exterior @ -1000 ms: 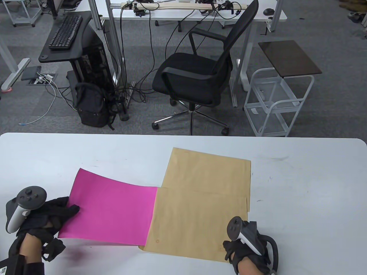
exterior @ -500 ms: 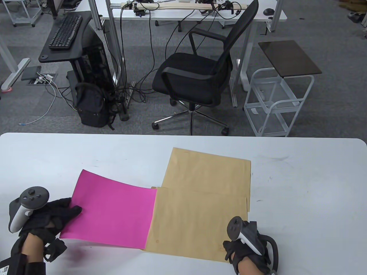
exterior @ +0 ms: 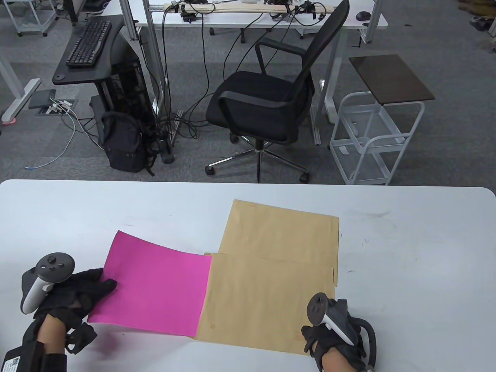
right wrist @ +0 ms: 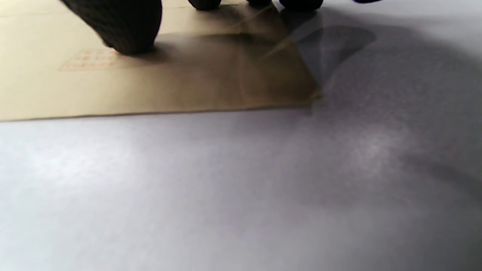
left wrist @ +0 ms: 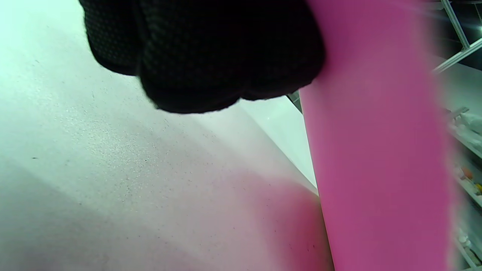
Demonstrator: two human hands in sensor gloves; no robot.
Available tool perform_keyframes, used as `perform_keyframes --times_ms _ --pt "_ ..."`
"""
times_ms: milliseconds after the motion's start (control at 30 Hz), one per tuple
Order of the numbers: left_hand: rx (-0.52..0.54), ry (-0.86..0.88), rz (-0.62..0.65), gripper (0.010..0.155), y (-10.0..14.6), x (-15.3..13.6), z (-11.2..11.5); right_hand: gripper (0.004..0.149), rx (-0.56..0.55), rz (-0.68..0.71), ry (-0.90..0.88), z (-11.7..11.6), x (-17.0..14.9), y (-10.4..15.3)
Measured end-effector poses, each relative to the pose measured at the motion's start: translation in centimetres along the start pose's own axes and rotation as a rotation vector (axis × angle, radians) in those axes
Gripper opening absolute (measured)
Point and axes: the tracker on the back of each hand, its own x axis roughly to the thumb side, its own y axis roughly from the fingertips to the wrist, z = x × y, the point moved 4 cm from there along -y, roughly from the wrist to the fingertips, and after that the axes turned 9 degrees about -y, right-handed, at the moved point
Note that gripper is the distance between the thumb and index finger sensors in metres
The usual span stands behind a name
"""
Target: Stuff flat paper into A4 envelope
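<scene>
A pink paper sheet (exterior: 155, 286) lies partly inside the open left end of a brown A4 envelope (exterior: 267, 302) on the white table (exterior: 407, 252). My left hand (exterior: 83, 290) grips the sheet's left edge and holds it slightly lifted; the sheet shows close up in the left wrist view (left wrist: 376, 150). My right hand (exterior: 333, 333) presses the envelope's near right corner; its fingertips (right wrist: 128, 34) rest on the envelope (right wrist: 150, 86) in the right wrist view.
A second brown envelope (exterior: 283, 232) lies behind the first, partly under it. Beyond the table's far edge stand a black office chair (exterior: 263, 104) and a white cart (exterior: 376, 135).
My left hand has moved right with the pink sheet, sliding it further into the envelope. The right hand and the envelope have not moved.
</scene>
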Motion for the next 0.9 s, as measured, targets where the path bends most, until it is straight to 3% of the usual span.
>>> perform_keyframes --times_ms 900 --pt "-0.031 -0.062 0.012 0.046 -1.4 2.8 3.5 0.074 0.013 0.006 -0.006 -0.1 0.0 0.0"
